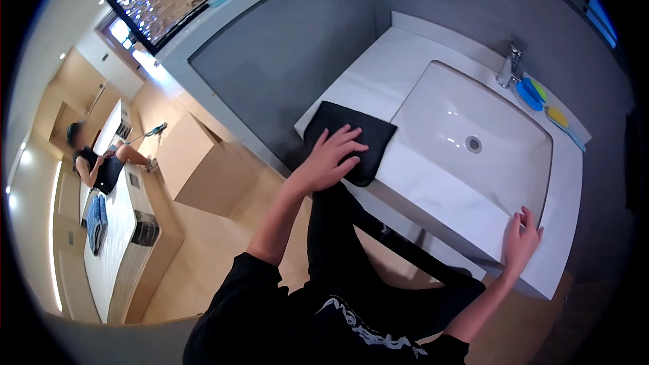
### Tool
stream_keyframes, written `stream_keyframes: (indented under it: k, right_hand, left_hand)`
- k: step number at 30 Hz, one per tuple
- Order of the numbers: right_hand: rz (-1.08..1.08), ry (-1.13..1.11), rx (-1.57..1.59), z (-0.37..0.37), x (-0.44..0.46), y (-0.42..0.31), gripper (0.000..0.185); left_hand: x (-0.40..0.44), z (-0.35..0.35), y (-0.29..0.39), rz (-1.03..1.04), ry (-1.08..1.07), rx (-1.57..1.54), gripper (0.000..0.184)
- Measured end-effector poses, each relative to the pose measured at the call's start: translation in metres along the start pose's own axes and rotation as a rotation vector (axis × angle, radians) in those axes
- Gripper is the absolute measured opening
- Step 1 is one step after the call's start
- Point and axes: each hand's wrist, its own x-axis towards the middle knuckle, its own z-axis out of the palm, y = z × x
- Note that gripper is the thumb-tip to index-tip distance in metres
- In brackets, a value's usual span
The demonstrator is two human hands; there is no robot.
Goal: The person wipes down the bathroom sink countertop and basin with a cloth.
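Observation:
On the left part of the white washbasin counter lies a flat black piece with rounded corners [323, 122]; I cannot make out whether it is a pouch or a folded cloth. My left hand [331, 161] rests flat on top of it, fingers spread. At the front right, my right hand [522, 238] leans on the counter's edge beside the basin, its fingers loosely bent and holding nothing visible. The white sink basin [487, 111] between them shows a round drain [473, 144].
A chrome faucet [512, 64] stands behind the basin. Beside it lie a blue brush [529, 94] and a yellow-headed brush [558, 118]. Leftward are a large cardboard box [193, 162], a mattress [118, 263] with folded jeans [97, 224], and a seated person [105, 167].

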Motion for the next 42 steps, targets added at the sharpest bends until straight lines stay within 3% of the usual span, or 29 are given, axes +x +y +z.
stream_keyframes:
  k: [4, 6, 7, 9, 12, 15, 24, 28, 33, 37, 42]
  right_hand:
    - [0.007, -0.024, -0.012, -0.002, 0.000, -0.003, 0.032]
    - [0.020, -0.032, -0.015, -0.002, 0.000, -0.004, 0.032]
    - [0.015, -0.033, -0.017, -0.003, 0.000, -0.004, 0.032]
    - [0.019, -0.034, -0.029, -0.003, -0.001, -0.003, 0.031]
    - [-0.008, -0.006, -0.047, -0.001, -0.002, 0.005, 0.031]
    - [-0.063, 0.041, -0.013, 0.001, -0.002, 0.005, 0.030]
    - [0.004, -0.009, -0.035, -0.004, -0.001, -0.004, 0.030]
    - [-0.012, 0.021, -0.008, -0.001, -0.001, -0.002, 0.029]
    - [-0.009, 0.048, 0.011, 0.000, -0.002, -0.003, 0.030]
    - [0.011, 0.006, 0.006, -0.008, -0.003, -0.013, 0.029]
    - [0.026, -0.019, -0.024, -0.008, -0.003, -0.016, 0.029]
  left_hand:
    - [-0.009, 0.009, 0.002, -0.061, 0.140, -0.050, 0.030]
    - [-0.006, 0.011, 0.017, -0.251, 0.480, 0.204, 0.046]
    - [-0.001, 0.017, 0.017, -0.252, 0.478, 0.203, 0.046]
    - [0.010, 0.030, 0.011, -0.385, 0.430, 0.571, 0.071]
    - [0.023, 0.046, 0.009, -0.364, 0.456, 0.634, 0.086]
    - [0.043, 0.050, -0.011, -0.294, 0.485, 0.585, 0.089]
    - [0.147, 0.034, -0.064, -0.234, 0.421, 0.477, 0.092]
    - [0.173, 0.024, -0.061, -0.353, 0.301, 0.449, 0.092]
    - [0.147, 0.023, -0.052, -0.301, 0.230, 0.469, 0.084]
    - [0.084, 0.033, -0.035, -0.155, 0.357, 0.484, 0.077]
    - [0.011, 0.039, 0.001, -0.166, 0.314, 0.497, 0.073]
